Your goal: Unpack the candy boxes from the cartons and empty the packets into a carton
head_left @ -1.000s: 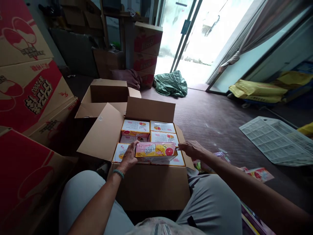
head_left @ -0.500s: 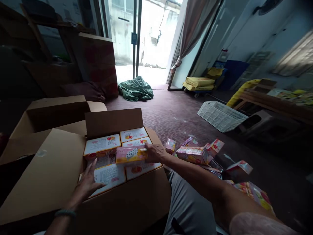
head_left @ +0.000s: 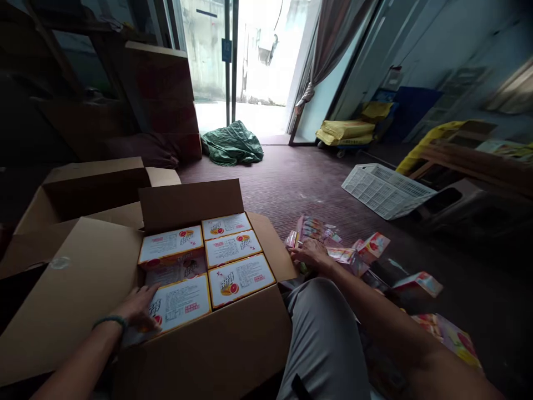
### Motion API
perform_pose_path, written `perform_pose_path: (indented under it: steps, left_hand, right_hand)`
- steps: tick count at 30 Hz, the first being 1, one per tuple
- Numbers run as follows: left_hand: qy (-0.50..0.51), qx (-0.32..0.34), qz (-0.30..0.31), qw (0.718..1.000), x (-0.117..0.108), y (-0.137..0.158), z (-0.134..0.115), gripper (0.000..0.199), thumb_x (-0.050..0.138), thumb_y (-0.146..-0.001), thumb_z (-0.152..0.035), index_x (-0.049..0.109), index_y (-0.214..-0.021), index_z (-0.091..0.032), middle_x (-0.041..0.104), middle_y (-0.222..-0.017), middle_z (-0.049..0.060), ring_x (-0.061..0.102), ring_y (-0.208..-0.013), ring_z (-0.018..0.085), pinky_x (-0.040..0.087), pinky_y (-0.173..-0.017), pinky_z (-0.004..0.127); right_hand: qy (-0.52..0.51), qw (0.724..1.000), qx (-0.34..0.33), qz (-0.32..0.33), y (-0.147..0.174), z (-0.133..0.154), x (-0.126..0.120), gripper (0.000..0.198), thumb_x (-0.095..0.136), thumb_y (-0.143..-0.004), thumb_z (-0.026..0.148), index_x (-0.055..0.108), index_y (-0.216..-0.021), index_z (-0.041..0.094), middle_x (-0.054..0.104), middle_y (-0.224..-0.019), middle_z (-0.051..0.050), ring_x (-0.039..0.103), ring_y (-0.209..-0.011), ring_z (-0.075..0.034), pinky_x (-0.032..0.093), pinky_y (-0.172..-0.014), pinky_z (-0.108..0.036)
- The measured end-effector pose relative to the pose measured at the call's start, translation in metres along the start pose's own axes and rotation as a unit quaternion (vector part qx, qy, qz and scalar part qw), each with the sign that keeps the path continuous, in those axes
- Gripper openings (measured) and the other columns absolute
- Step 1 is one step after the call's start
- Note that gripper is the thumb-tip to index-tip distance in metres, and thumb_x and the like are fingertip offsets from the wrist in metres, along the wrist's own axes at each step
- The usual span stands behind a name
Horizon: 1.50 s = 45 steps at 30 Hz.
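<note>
White box (head_left: 183, 303) | left end at left fingers (head_left: 146, 292), apart | pink pack (head_left: 312, 226) beyond right fingers (head_left: 301, 254), closure unclear

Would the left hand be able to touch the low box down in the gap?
Probably yes: the left hand is close by, and nothing seems to cover the low box from above. The higher boxes around it might make it a tight squeeze, though.
</note>
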State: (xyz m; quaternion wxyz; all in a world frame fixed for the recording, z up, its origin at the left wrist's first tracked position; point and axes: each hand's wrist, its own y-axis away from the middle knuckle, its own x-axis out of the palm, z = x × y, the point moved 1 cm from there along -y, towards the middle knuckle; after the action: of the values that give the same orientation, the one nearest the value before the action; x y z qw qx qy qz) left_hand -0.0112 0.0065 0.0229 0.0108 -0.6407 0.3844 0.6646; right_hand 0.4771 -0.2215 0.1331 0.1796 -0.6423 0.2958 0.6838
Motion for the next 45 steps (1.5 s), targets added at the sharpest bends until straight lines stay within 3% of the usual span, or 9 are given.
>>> perform_pose_path:
  steps: [6, 10, 14, 19, 25, 35, 38, 41, 45]
  left_hand:
    - [-0.132, 0.036, -0.14, 0.981, -0.034, 0.072, -0.037, 0.06, 0.066, -0.073, -0.051, 0.06, -0.119, -0.014, 0.057, -0.111, 0.017, 0.053, -0.104, 0.033, 0.039, -0.09, 0.043]
    - [-0.14, 0.065, -0.186, 0.97, -0.033, 0.104, -0.049, 0.055, 0.063, -0.082, -0.044, 0.055, -0.129, -0.016, 0.057, -0.116, 0.017, 0.054, -0.102, 0.03, 0.04, -0.09, 0.039]
    - [-0.122, 0.064, -0.213, 0.967, -0.035, 0.103, -0.055, 0.07, 0.07, -0.075, -0.038, 0.049, -0.135, -0.01, 0.059, -0.116, 0.018, 0.053, -0.106, 0.032, 0.041, -0.093, 0.041]
    - [-0.113, 0.072, -0.193, 0.972, -0.039, 0.095, -0.055, 0.045, 0.074, -0.069, -0.034, 0.066, -0.108, -0.012, 0.064, -0.101, 0.016, 0.055, -0.1, 0.033, 0.042, -0.092, 0.043]
    - [-0.016, 0.029, -0.3, 0.953, -0.014, 0.11, -0.045, 0.072, 0.075, -0.072, -0.029, 0.045, -0.135, -0.012, 0.058, -0.121, 0.017, 0.05, -0.119, 0.034, 0.042, -0.102, 0.046]
    - [0.201, -0.014, -0.464, 0.863, 0.024, 0.114, -0.024, 0.031, 0.06, -0.081, -0.014, 0.049, -0.11, -0.019, 0.062, -0.099, 0.008, 0.064, -0.094, 0.023, 0.055, -0.084, 0.037]
    - [0.218, -0.012, -0.457, 0.862, 0.013, 0.114, -0.008, 0.059, 0.072, -0.072, -0.02, 0.044, -0.124, -0.018, 0.057, -0.119, 0.012, 0.056, -0.114, 0.028, 0.047, -0.1, 0.043]
    - [0.278, 0.004, -0.36, 0.89, 0.003, 0.102, 0.009, 0.1, 0.085, -0.053, -0.026, 0.033, -0.139, -0.017, 0.045, -0.14, 0.016, 0.042, -0.132, 0.033, 0.036, -0.111, 0.046]
    - [0.365, 0.006, -0.226, 0.903, 0.0, 0.083, 0.018, 0.096, 0.088, -0.044, -0.024, 0.044, -0.129, -0.016, 0.058, -0.124, 0.013, 0.056, -0.115, 0.031, 0.047, -0.098, 0.039]
  right_hand:
    - [-0.038, 0.992, -0.116, 0.02, 0.016, 0.079, 0.018, 0.041, 0.047, -0.093, 0.051, 0.064, -0.111, 0.019, 0.071, -0.108, -0.015, 0.065, -0.103, -0.027, 0.044, -0.079, -0.031]
    - [-0.076, 0.968, -0.236, 0.022, 0.033, 0.132, 0.024, 0.037, 0.041, -0.096, 0.047, 0.058, -0.115, 0.02, 0.069, -0.111, -0.012, 0.064, -0.104, -0.025, 0.041, -0.079, -0.029]
    - [-0.079, 0.946, -0.303, 0.082, 0.047, 0.171, 0.033, 0.034, 0.036, -0.1, 0.043, 0.05, -0.115, 0.016, 0.069, -0.105, -0.013, 0.065, -0.095, -0.023, 0.037, -0.071, -0.027]
    - [-0.081, 0.909, -0.402, 0.076, 0.068, 0.229, 0.032, 0.032, 0.028, -0.102, 0.044, 0.048, -0.108, 0.02, 0.07, -0.095, -0.008, 0.065, -0.082, -0.02, 0.032, -0.063, -0.026]
    - [0.005, 0.867, -0.496, 0.058, 0.085, 0.315, 0.036, 0.031, 0.031, -0.101, 0.034, 0.057, -0.106, 0.019, 0.07, -0.101, -0.011, 0.066, -0.093, -0.021, 0.039, -0.069, -0.026]
    - [0.115, 0.781, -0.602, 0.123, 0.084, 0.413, 0.036, 0.02, 0.049, -0.091, 0.02, 0.069, -0.096, 0.017, 0.073, -0.101, -0.009, 0.066, -0.089, -0.016, 0.044, -0.072, -0.021]
    - [0.129, 0.768, -0.615, 0.124, 0.084, 0.419, 0.037, 0.024, 0.046, -0.093, 0.019, 0.069, -0.096, 0.016, 0.073, -0.102, -0.01, 0.066, -0.089, -0.016, 0.045, -0.074, -0.022]
    - [0.135, 0.771, -0.612, 0.115, 0.082, 0.417, 0.04, 0.029, 0.041, -0.097, 0.025, 0.068, -0.098, 0.017, 0.072, -0.101, -0.01, 0.066, -0.088, -0.016, 0.045, -0.074, -0.022]
    - [0.146, 0.789, -0.587, 0.107, 0.083, 0.41, 0.039, 0.035, 0.036, -0.099, 0.032, 0.068, -0.1, 0.019, 0.072, -0.096, -0.009, 0.067, -0.085, -0.017, 0.046, -0.07, -0.024]
